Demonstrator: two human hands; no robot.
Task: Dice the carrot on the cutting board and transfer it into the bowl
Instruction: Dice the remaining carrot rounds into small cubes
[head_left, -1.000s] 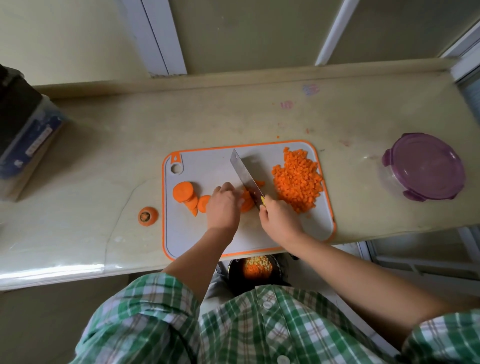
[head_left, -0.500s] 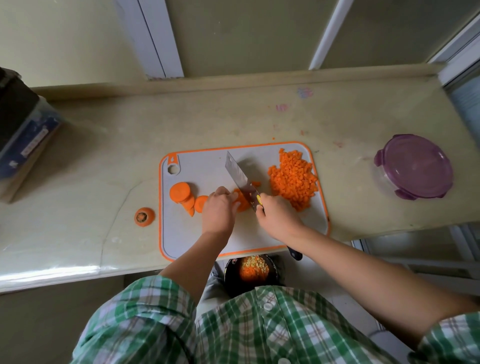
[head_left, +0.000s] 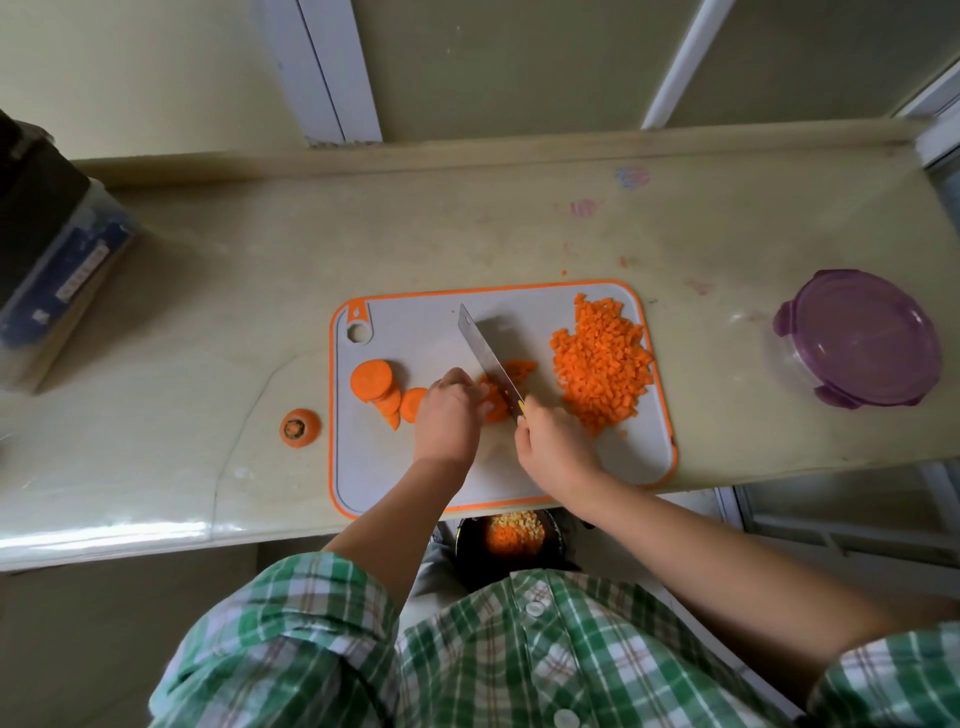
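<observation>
Stretching from side to side in front of the person is a pale counter (head_left: 467, 223) with a low ledge along its back. At its far left end stands a clear box (head_left: 57, 270) with a dark top. The person's green checked shirt (head_left: 519, 660) fills the near view.

The board (head_left: 415, 332), white with an orange rim, lies right at the counter's front edge. Well off to its right sits a tub (head_left: 857, 338) with its purple lid on. A heap of dice (head_left: 602, 364) covers the right part of the board.

Below the counter edge, in front of the person, is a dark bowl (head_left: 464, 545) with orange and pale diced bits in it.

The left hand (head_left: 447, 418) is knuckles-up at the middle of the board, its fingers curled down onto a carrot piece (head_left: 493, 405), pinning it there. The right hand (head_left: 556, 449) is clenched round the handle of the knife (head_left: 485, 353). The blade slants away to the left, its edge down in the piece. A few cut strips (head_left: 519, 368) lie just right of the blade.

On the board's left part a leaning row of slices (head_left: 374, 384) waits, the nearest one beside the left hand. The carrot top (head_left: 300, 427) lies on the counter just left of the board, stalk end up.
</observation>
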